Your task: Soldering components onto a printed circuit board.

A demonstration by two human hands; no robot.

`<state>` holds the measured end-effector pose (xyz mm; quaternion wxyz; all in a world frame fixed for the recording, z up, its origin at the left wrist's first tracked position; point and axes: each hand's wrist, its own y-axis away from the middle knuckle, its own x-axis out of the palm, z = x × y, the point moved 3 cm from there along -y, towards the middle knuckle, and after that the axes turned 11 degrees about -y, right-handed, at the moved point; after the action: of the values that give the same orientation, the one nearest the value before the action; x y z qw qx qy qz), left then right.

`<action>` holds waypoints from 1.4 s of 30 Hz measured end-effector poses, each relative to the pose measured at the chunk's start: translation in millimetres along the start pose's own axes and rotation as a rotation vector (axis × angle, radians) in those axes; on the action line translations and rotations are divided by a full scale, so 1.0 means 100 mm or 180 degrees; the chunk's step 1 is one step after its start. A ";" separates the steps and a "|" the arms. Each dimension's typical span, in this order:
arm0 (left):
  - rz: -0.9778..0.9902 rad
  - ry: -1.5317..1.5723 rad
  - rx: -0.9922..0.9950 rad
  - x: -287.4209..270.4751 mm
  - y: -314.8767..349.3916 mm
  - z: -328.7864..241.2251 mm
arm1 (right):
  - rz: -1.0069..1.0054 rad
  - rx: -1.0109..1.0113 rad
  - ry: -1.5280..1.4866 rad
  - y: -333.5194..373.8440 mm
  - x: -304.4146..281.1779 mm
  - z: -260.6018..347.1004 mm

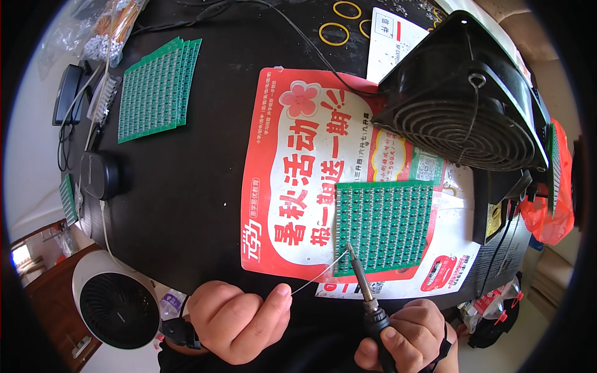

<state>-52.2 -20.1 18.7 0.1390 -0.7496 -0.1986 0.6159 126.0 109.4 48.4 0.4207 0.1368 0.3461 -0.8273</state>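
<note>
A green circuit board panel [392,217] with rows of small parts lies on a red and white printed sheet [261,161]. My right hand [407,339] grips the black handle of a soldering iron [371,304]. Its tip rests at the panel's lower left area. Between the thumb and fingers of my left hand [239,320] is a thin length of solder wire [320,273]. The wire slants up to the right, and its far end meets the iron's tip over the panel. Whether solder is melting there is too small to tell.
A black fan [466,105] with a round grille stands close behind the panel. More green panels [158,90] are stacked at the far left. A round black device [99,175] sits at the left edge, and a white fan [118,301] is below it. Yellow rings [334,34] lie at the back.
</note>
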 end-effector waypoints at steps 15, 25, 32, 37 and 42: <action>-0.0039 -0.0171 0.0216 0.04 0.02 -0.02 | 0.0006 -0.0036 -0.0004 0.04 0.01 -0.02; -0.0106 -0.0220 0.0136 0.05 0.03 -0.04 | -0.0073 -0.0164 -0.0019 0.08 0.02 -0.02; -0.0195 -0.0284 0.0083 0.06 0.01 -0.04 | -0.0084 -0.0175 -0.0035 0.07 0.01 -0.01; -0.0145 -0.0314 0.0162 0.07 0.01 -0.03 | -0.0049 -0.0037 0.0048 0.03 0.02 -0.01; -0.0189 -0.0352 0.0195 0.08 0.01 -0.05 | -0.0049 -0.0056 0.0040 0.04 0.01 0.01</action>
<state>-46.2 -17.3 12.6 0.1690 -0.7036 -0.2091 0.6578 128.9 106.2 46.7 0.4133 0.1355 0.3571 -0.8266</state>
